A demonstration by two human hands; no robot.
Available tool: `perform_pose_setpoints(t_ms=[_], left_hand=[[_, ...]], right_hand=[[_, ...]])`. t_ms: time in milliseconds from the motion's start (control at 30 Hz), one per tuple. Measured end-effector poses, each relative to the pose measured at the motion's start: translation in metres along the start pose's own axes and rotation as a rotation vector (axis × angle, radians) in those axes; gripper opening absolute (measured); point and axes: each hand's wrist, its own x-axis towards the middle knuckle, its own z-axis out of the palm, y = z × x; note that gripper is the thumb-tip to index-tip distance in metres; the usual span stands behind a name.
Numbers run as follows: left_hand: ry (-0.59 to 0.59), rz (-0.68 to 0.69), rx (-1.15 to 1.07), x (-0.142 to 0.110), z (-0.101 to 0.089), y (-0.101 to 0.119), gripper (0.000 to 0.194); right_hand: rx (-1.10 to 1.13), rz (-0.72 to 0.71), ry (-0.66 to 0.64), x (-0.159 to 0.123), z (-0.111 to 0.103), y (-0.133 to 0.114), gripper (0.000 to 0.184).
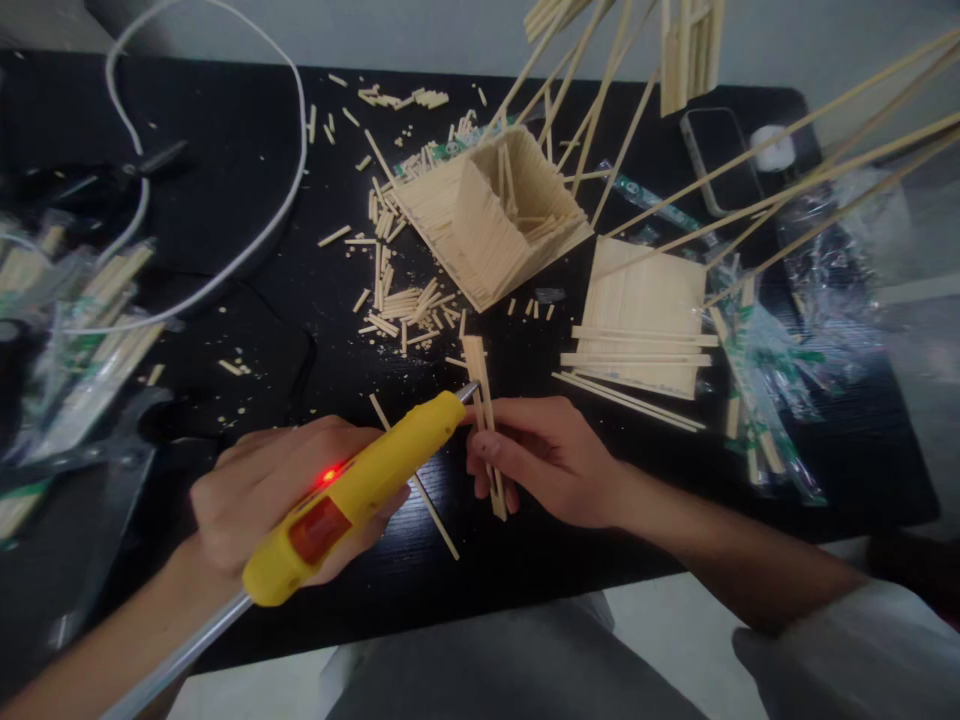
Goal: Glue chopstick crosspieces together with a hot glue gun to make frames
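My left hand point(285, 490) is closed round a yellow hot glue gun point(390, 470), its red light on and a glue stick trailing from its back end. The gun's metal tip meets a few wooden sticks point(480, 365) laid side by side. My right hand point(551, 455) pinches those sticks between thumb and fingers, above the black table. One loose wooden stick point(439, 520) lies under the gun. Beyond my hands stands a box-like structure of wooden sticks point(495, 225) on a flat stick base. To its right is a flat stick panel point(645, 295) with several sticks across it.
Short cut stick pieces point(412, 305) are scattered left of the structure. A white cable point(301, 130) loops at the left, near plastic-wrapped sticks point(97, 340). Long sticks point(795, 190) jut in from the right, over a phone point(716, 160). Plastic wrappers point(787, 370) lie at the right.
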Motion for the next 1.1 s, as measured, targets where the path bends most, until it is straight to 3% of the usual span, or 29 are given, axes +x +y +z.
perform_pose_setpoints(t_ms=[567, 867, 1100], left_hand=[[-0.008, -0.003, 0.036, -0.008, -0.003, -0.004, 0.011], [-0.024, -0.099, 0.120, -0.007, -0.004, 0.001, 0.021], [-0.060, -0.111, 0.079, -0.013, -0.003, -0.001, 0.013]], right_hand=[[0.014, -0.014, 0.009, 0.001, -0.001, 0.003, 0.041], [0.143, 0.056, 0.018, 0.002, 0.000, 0.000, 0.039], [0.256, 0.108, -0.012, 0.003, -0.001, -0.003, 0.036]])
